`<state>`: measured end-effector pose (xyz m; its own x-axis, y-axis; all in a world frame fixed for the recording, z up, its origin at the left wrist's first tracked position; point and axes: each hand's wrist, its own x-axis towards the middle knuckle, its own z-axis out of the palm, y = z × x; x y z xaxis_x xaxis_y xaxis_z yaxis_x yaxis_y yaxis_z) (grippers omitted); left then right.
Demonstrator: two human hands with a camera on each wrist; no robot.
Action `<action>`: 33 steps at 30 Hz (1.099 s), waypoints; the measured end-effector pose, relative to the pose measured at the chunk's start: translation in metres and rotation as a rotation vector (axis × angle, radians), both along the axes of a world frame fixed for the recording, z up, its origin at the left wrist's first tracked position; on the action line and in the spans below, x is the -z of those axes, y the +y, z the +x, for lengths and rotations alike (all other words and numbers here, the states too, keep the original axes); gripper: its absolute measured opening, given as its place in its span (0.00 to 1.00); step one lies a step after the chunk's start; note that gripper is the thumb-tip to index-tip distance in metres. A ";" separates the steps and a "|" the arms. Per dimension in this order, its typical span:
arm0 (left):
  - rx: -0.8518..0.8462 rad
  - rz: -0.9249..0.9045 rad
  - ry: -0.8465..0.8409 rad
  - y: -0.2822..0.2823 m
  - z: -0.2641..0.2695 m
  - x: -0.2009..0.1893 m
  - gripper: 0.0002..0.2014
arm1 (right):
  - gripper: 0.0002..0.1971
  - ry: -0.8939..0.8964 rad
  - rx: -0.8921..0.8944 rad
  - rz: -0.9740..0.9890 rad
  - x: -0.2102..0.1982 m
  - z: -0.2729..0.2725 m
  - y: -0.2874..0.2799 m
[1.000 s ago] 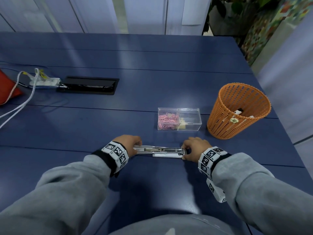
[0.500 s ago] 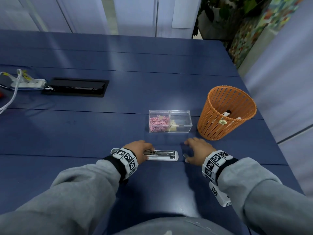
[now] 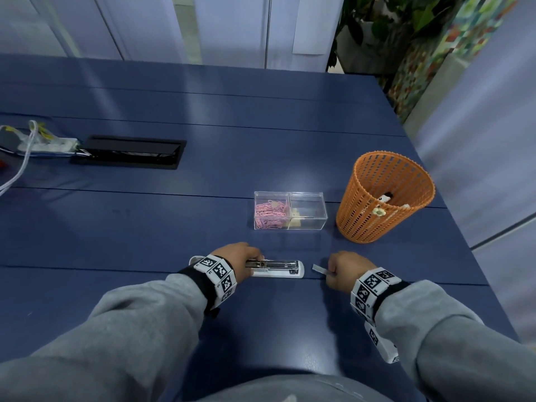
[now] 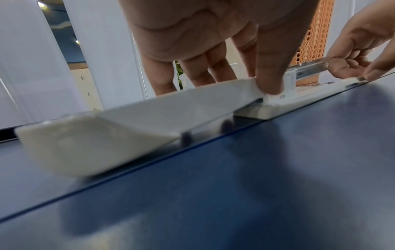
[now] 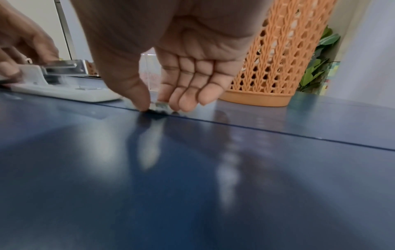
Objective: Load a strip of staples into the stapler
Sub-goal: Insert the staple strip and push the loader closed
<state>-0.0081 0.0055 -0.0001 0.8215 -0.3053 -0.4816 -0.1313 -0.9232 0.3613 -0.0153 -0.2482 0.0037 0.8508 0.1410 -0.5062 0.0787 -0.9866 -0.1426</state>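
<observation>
A white stapler (image 3: 278, 269) lies opened flat on the blue table (image 3: 145, 227), its metal magazine (image 3: 272, 264) facing up. My left hand (image 3: 249, 258) grips it at the hinge end. In the left wrist view the thumb (image 4: 269, 76) presses on the stapler's hinge block, and the white top cover (image 4: 128, 121) stretches out to the left. Just right of the stapler's front end, my right hand (image 3: 333, 269) pinches a short silver staple strip (image 3: 319, 268) low on the table. The right wrist view shows thumb and forefinger (image 5: 158, 104) closed on the staple strip (image 5: 159, 106), apart from the stapler (image 5: 64, 89).
Behind the hands stands a clear two-part box (image 3: 290, 210) holding pink paper clips. An orange mesh basket (image 3: 383, 198) is to its right, near the table's right edge. A black cable hatch (image 3: 130, 152) and a power strip with cables (image 3: 43, 143) sit far left.
My right hand let go of the stapler's front end, moved a little to the right and took hold of the staple strip. My left hand stays on the stapler.
</observation>
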 end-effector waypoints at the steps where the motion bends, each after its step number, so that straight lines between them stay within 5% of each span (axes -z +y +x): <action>1: 0.001 0.002 0.000 0.000 0.000 0.000 0.18 | 0.05 -0.016 0.036 0.046 -0.003 0.001 0.001; 4: 0.007 0.006 -0.004 0.000 0.000 0.000 0.18 | 0.04 -0.112 0.143 0.268 -0.014 0.004 0.013; 7: 0.013 0.011 -0.007 0.000 0.000 0.000 0.18 | 0.09 -0.157 0.003 0.374 -0.022 0.006 0.034; 11: 0.017 0.016 -0.005 0.001 -0.001 0.000 0.18 | 0.11 -0.181 -0.225 0.298 -0.018 0.008 0.054; 33: 0.018 -0.013 -0.007 0.002 0.000 0.003 0.19 | 0.12 -0.119 -0.384 -0.014 -0.008 0.019 0.076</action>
<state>-0.0079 0.0077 -0.0036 0.8193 -0.3267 -0.4712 -0.1508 -0.9157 0.3725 0.0038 -0.1721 0.0121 0.7904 0.4534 -0.4119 0.4568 -0.8843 -0.0968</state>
